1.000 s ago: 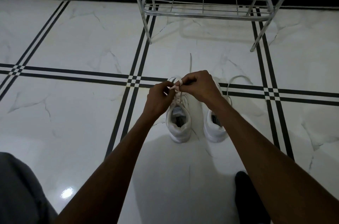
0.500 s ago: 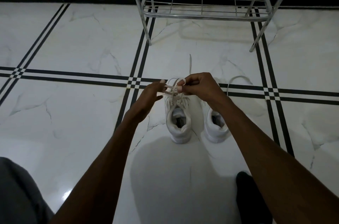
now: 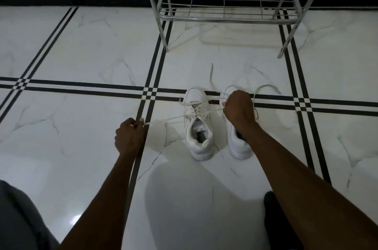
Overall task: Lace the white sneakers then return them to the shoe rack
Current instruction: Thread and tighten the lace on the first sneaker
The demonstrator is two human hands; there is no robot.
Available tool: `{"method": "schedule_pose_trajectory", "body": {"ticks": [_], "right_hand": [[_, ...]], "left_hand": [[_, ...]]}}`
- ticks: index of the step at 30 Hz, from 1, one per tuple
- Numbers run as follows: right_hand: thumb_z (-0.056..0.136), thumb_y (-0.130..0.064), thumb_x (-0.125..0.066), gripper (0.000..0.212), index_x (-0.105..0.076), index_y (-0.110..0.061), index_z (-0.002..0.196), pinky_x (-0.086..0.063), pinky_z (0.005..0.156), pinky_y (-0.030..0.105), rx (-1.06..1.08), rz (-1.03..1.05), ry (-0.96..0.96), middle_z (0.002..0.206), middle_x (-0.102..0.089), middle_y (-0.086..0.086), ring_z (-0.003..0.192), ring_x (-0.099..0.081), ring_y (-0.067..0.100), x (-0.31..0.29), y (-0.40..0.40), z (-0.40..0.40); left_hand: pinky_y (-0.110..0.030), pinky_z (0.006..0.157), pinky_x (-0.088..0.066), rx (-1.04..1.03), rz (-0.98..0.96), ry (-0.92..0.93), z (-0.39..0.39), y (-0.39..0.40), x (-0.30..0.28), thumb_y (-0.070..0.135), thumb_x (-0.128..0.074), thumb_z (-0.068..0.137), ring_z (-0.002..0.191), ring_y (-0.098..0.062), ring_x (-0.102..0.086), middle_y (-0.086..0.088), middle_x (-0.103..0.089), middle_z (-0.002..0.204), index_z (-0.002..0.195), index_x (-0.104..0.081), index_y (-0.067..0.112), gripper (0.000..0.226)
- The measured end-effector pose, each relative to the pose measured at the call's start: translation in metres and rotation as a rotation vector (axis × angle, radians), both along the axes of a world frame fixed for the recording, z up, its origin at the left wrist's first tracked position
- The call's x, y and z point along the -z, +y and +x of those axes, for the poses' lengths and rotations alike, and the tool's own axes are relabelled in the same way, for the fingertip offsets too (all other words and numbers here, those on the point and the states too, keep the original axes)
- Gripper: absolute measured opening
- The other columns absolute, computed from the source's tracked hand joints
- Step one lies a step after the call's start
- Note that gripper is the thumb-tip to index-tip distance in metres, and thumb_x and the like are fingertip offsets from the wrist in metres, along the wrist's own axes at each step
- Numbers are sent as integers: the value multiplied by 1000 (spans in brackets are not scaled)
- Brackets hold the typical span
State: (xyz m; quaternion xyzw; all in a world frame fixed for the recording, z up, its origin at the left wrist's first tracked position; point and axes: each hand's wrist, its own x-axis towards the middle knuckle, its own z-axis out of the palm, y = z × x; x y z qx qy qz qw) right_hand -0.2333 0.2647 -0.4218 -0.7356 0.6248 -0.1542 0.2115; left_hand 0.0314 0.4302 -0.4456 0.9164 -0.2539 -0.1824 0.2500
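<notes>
Two white sneakers stand side by side on the marble floor, heels toward me. The left sneaker [image 3: 199,133] has its white lace [image 3: 169,119] stretched taut across its top. My left hand [image 3: 129,137] pinches one lace end, out to the left of the shoe. My right hand [image 3: 239,109] grips the other lace strand, above the toe of the right sneaker [image 3: 238,147], which my wrist partly hides. A loose lace [image 3: 266,87] from the right sneaker curls on the floor beyond it.
A metal shoe rack [image 3: 227,18] stands against the wall straight ahead, its low wire shelf bare. Black double lines cross the white floor tiles. A dark foot [image 3: 274,221] shows at lower right, grey clothing [image 3: 18,221] at lower left.
My hands were together over the left sneaker's laces. They have pulled apart, the left hand down and left, the right hand to the right, drawing the lace tight.
</notes>
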Motion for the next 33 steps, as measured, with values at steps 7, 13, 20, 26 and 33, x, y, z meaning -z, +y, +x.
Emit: {"method": "schedule_pose_trajectory", "body": {"ticks": [7,13,20,26,33], "right_hand": [[78,7,-68,36,-68,-10,109,-50,82,33,-279,62,-82,112,-67,14,104,-63,31,-8,1,9],[86,-6,-68,15,-75,-9,98,-53,81,32,-408,241,-71,102,-75,13,95,-70,27,-5,14,13],[82,0,-68,14,-79,-6,86,-62,72,46,-298,299,-130,82,-76,14,71,-70,27,-2,14,16],[90,-10,-60,15,-70,-1,96,-51,71,30,-251,176,215,103,-73,19,89,-70,27,3,23,30],[97,-12,-47,19,-63,-4,102,-46,73,40,-315,86,388,100,-67,19,98,-66,38,-9,41,25]], "left_hand": [[-39,100,-46,350,-170,65,-34,-20,6,25,-68,95,119,-30,-58,-15,-66,125,125,-64,7,35],[-7,77,-46,469,-277,327,-80,-45,3,17,-69,94,109,-16,-65,-3,-71,117,109,-71,10,17],[-11,62,-44,381,-270,274,-85,-46,11,4,-59,95,76,-3,-60,-7,-70,104,90,-62,14,12],[-27,91,-48,504,-208,74,-83,-49,8,-7,-59,87,79,-26,-65,-11,-70,85,86,-60,5,13],[-48,118,-33,601,-151,-48,-79,-44,3,-15,-53,79,76,-24,-63,-10,-72,85,90,-55,9,26]]}}
